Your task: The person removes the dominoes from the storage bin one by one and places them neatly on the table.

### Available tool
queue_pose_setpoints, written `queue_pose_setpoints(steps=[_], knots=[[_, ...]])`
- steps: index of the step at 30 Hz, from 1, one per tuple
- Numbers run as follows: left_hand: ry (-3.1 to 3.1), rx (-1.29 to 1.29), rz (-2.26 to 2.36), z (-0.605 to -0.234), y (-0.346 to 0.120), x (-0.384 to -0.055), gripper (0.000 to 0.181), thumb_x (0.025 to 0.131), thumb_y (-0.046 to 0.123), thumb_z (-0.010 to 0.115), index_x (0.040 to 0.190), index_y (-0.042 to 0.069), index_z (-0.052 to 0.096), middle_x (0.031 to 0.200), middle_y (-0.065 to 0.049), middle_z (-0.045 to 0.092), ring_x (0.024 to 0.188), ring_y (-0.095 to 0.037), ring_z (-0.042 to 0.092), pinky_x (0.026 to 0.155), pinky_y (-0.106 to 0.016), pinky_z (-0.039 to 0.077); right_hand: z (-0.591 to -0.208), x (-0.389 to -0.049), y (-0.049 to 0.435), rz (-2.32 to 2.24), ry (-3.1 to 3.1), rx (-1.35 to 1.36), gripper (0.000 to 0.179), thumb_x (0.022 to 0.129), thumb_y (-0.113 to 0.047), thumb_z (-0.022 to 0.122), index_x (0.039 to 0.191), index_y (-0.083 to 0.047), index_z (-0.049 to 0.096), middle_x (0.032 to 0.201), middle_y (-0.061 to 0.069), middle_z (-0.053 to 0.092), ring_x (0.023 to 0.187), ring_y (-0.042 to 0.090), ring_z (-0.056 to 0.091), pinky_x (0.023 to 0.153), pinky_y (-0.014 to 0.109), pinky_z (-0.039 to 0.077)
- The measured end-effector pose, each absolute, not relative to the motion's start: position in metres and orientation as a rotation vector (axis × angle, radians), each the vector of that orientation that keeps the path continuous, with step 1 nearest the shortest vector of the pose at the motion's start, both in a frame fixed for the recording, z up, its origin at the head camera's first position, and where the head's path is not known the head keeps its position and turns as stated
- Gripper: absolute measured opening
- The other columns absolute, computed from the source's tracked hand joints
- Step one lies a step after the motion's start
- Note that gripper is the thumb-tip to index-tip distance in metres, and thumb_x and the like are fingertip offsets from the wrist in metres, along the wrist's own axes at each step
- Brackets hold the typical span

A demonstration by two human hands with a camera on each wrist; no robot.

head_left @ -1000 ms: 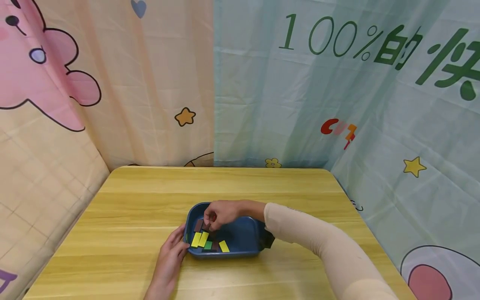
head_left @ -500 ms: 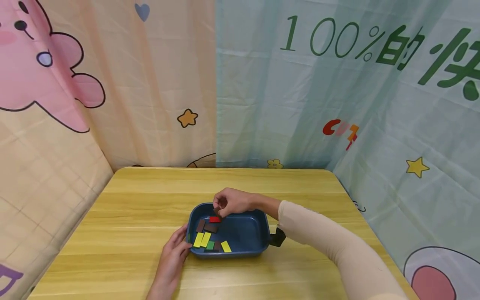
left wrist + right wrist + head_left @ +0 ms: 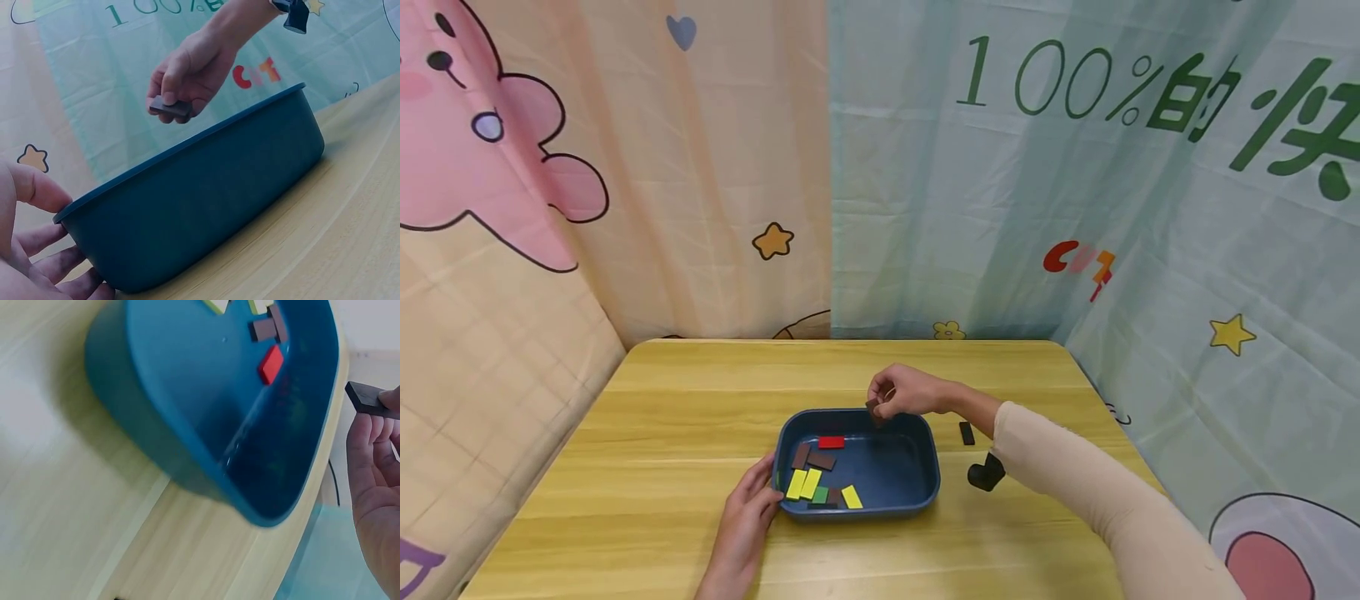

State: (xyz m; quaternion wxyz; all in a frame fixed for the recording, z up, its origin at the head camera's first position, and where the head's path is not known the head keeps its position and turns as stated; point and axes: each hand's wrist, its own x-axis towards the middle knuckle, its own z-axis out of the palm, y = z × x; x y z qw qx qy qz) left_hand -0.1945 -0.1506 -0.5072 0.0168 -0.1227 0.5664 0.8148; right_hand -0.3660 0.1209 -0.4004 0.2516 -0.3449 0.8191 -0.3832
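A blue plastic tub (image 3: 891, 510) stands on the table with small flat blocks gathered on its left side. My left hand (image 3: 741, 521) holds the tub's left end; in the left wrist view the thumb lies at the rim and the fingers press the outer wall. Above the far rim, right of the middle, my right hand (image 3: 910, 390) pinches a dark brown block (image 3: 172, 107) between thumb and fingers. Inside the tub lie a red block (image 3: 831, 442), several yellow blocks (image 3: 852, 497), a green block (image 3: 820, 496) and several brown blocks (image 3: 822, 460).
A black block (image 3: 967, 433) lies on the wooden table (image 3: 700, 400) right of the tub. The black wrist camera (image 3: 987, 473) hangs beneath my right forearm. Printed curtains (image 3: 925, 208) surround the table at the back and sides.
My right hand has risen from among the blocks and moved right with the brown block. The red block and the black block on the table have come into sight. My left hand stays on the tub.
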Motion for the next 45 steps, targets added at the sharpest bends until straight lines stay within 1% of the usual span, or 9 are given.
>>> queue_pose_setpoints(steps=[7,9,14,17,22,28,34,40,45], knots=[[1.779,-0.379,2.532,-0.506,-0.150,-0.194,0.064,0.097,-0.007,0.046,0.159,-0.001,0.032,0.165,-0.019,0.030,0.145,-0.028,0.035,0.100,-0.025,0.046,-0.398,-0.370,0.150,-1.108,2.234,-0.856,0.012,0.092,-0.005,0.068,0.103,-0.001,0.066,0.096,0.009,0.069,0.088,0.025,0.069,0.083,0.044,0.058],[1.783,-0.382,2.534,-0.506,-0.150,-0.194,0.065,0.096,-0.007,0.046,0.159,-0.001,0.032,0.164,-0.019,0.031,0.143,-0.026,0.037,0.099,-0.025,0.046,-0.397,-0.373,0.159,-1.138,2.209,-0.830,0.012,0.093,-0.005,0.068,0.104,0.000,0.065,0.098,0.012,0.069,0.089,0.027,0.070,0.087,0.050,0.057],[1.786,-0.397,2.536,-0.505,-0.151,-0.193,0.065,0.096,-0.008,0.046,0.159,-0.001,0.033,0.163,-0.017,0.033,0.139,-0.022,0.042,0.098,-0.025,0.047,-0.397,-0.377,0.176,-1.192,2.180,-0.788,0.011,0.096,-0.003,0.066,0.105,0.003,0.064,0.098,0.014,0.070,0.091,0.030,0.072,0.092,0.056,0.054],[1.790,-0.382,2.533,-0.505,-0.152,-0.193,0.065,0.096,-0.007,0.047,0.159,-0.001,0.033,0.164,-0.018,0.033,0.139,-0.021,0.042,0.098,-0.025,0.047,-0.395,-0.376,0.184,-1.212,2.194,-0.747,0.010,0.097,-0.001,0.065,0.105,0.004,0.064,0.098,0.015,0.070,0.092,0.031,0.072,0.092,0.055,0.054],[1.789,-0.376,2.539,-0.504,-0.153,-0.193,0.065,0.095,-0.008,0.047,0.159,-0.001,0.033,0.163,-0.018,0.033,0.138,-0.021,0.042,0.098,-0.025,0.047,-0.398,-0.378,0.196,-1.217,2.215,-0.702,0.011,0.097,-0.002,0.066,0.106,0.004,0.064,0.099,0.015,0.069,0.091,0.031,0.072,0.090,0.049,0.057],[1.802,-0.360,2.534,-0.505,-0.154,-0.191,0.064,0.097,-0.006,0.047,0.159,-0.001,0.032,0.164,-0.020,0.031,0.138,-0.019,0.043,0.099,-0.026,0.046,-0.405,-0.381,0.216,-1.205,2.240,-0.619,0.012,0.096,-0.001,0.065,0.106,0.004,0.063,0.099,0.015,0.068,0.090,0.029,0.071,0.094,0.059,0.052],[1.802,-0.371,2.546,-0.505,-0.153,-0.192,0.063,0.098,-0.006,0.048,0.159,-0.001,0.033,0.163,-0.020,0.032,0.135,-0.018,0.045,0.096,-0.025,0.047,-0.416,-0.386,0.239,-1.205,2.251,-0.547,0.009,0.097,0.001,0.064,0.105,0.006,0.063,0.097,0.014,0.065,0.089,0.027,0.069,0.089,0.051,0.057],[1.801,-0.372,2.540,-0.506,-0.152,-0.192,0.064,0.097,-0.006,0.047,0.159,-0.002,0.031,0.164,-0.020,0.031,0.142,-0.023,0.038,0.098,-0.025,0.046,-0.430,-0.386,0.262,-1.189,2.251,-0.480,0.006,0.098,0.003,0.063,0.104,0.005,0.064,0.093,0.012,0.064,0.087,0.026,0.067,0.089,0.049,0.057],[1.794,-0.379,2.537,-0.507,-0.150,-0.191,0.063,0.099,-0.005,0.047,0.160,-0.002,0.031,0.164,-0.021,0.030,0.144,-0.028,0.035,0.096,-0.025,0.047,-0.442,-0.382,0.282,-1.183,2.264,-0.444,0.006,0.097,0.003,0.064,0.103,0.007,0.064,0.092,0.011,0.063,0.083,0.024,0.064,0.082,0.042,0.059]])
